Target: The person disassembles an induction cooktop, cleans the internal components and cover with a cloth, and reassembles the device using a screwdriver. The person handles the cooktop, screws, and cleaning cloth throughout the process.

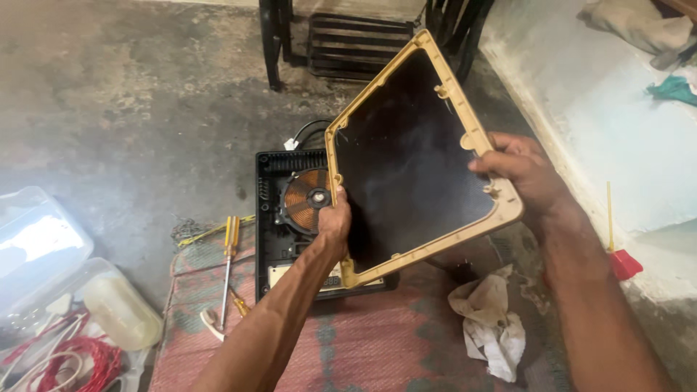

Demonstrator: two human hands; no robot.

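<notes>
Both hands on the cooktop top panel (406, 156): black glass in a tan plastic frame, lifted clear and tilted, underside facing the camera. Left hand (335, 221) is closed around the panel's lower-left frame edge. Right hand (524, 173) is clamped on the right frame edge, fingers curled over it. Open cooker base (279, 239) sits on the mat directly below and left of the panel; copper coil (308, 199) exposed, partly hidden behind the panel's left edge. Yellow-handled screwdriver (229, 258) lies left of the base. Crumpled white rag (494, 323) is below the panel's right corner. Red wire bundle (76, 363) far left of the base.
</notes>
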